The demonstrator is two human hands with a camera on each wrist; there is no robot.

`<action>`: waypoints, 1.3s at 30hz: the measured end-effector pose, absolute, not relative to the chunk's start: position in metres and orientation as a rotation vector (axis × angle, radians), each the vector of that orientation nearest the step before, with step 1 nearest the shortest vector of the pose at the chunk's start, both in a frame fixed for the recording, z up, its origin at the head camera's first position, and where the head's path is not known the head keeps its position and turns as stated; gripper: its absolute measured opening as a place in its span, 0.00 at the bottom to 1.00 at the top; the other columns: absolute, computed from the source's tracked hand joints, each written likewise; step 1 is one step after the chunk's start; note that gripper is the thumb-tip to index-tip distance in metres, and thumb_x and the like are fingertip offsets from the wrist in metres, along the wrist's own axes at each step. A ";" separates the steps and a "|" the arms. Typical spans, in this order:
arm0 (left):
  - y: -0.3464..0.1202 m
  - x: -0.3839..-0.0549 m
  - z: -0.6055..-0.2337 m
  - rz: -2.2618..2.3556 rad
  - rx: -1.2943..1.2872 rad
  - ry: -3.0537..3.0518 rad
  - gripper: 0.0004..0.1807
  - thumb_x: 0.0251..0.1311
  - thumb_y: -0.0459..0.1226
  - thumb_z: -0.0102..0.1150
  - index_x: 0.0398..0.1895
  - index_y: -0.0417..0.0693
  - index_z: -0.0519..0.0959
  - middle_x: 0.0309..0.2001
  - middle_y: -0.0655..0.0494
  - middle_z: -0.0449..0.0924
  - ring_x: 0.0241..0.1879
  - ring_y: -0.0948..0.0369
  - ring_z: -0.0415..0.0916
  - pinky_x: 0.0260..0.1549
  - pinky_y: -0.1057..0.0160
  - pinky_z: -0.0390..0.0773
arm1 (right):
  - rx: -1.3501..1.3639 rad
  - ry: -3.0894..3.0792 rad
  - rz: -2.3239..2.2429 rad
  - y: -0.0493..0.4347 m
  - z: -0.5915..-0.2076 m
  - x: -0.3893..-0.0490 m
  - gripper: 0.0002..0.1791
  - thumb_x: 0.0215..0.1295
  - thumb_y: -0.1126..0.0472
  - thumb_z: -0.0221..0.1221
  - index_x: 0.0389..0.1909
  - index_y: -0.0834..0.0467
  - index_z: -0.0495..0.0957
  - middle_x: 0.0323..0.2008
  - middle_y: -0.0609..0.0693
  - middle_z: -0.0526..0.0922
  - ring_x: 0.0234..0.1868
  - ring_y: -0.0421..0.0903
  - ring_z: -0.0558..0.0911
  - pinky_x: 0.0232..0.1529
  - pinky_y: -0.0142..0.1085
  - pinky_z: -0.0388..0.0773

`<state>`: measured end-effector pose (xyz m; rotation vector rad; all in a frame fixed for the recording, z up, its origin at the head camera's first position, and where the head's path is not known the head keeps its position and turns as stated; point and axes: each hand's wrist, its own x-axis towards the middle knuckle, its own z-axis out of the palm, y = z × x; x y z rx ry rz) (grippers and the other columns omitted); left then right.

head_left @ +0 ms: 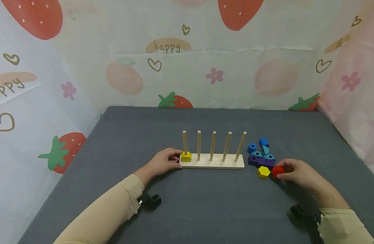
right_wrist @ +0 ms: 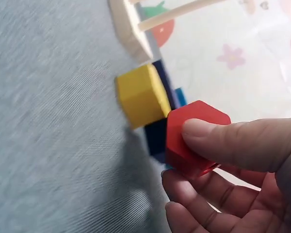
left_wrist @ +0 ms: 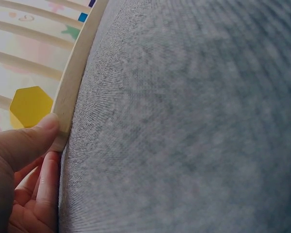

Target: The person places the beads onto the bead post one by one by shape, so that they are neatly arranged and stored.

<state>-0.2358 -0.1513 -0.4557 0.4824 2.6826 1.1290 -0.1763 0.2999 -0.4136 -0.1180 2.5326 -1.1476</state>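
Note:
A pale wooden peg board (head_left: 212,165) with several upright pegs lies on the table. One yellow hexagonal block (head_left: 185,157) sits around its leftmost peg. My left hand (head_left: 163,162) grips the board's left end, the thumb (left_wrist: 47,124) against its edge just beside that block. To the right of the board, my right hand (head_left: 299,174) pinches a red hexagonal block (right_wrist: 196,136) between thumb and fingers. Another yellow hexagonal block (head_left: 263,172) lies on the table just left of the red one.
Purple blocks (head_left: 261,161) stand in a cluster right of the board, behind the loose yellow block. Teal half-round blocks (head_left: 265,150) and blue cylinders (head_left: 264,142) lie behind them. A grey cloth (head_left: 205,203) covers the table, and a printed curtain (head_left: 193,78) hangs behind.

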 end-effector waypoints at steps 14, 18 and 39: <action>-0.151 -0.237 -0.455 1.122 0.486 2.696 0.27 0.46 0.39 0.70 0.54 0.50 0.76 0.44 0.58 0.75 0.38 0.67 0.73 0.40 0.66 0.74 | -0.303 2.669 -1.174 0.270 -0.374 -0.178 0.19 0.59 0.51 0.60 0.45 0.61 0.72 0.40 0.55 0.77 0.39 0.48 0.75 0.38 0.35 0.74; -0.150 -0.237 -0.455 1.120 0.478 2.698 0.27 0.46 0.39 0.69 0.54 0.50 0.76 0.45 0.58 0.75 0.38 0.67 0.73 0.40 0.67 0.74 | -0.354 2.656 -1.237 0.258 -0.366 -0.179 0.18 0.59 0.53 0.60 0.44 0.61 0.71 0.40 0.56 0.78 0.38 0.47 0.76 0.37 0.34 0.76; -0.151 -0.235 -0.456 1.119 0.497 2.713 0.27 0.46 0.39 0.69 0.54 0.50 0.76 0.44 0.58 0.75 0.38 0.67 0.74 0.40 0.68 0.75 | -0.627 2.576 -1.370 0.178 -0.305 -0.193 0.16 0.61 0.55 0.59 0.48 0.54 0.72 0.43 0.51 0.79 0.42 0.46 0.79 0.42 0.41 0.77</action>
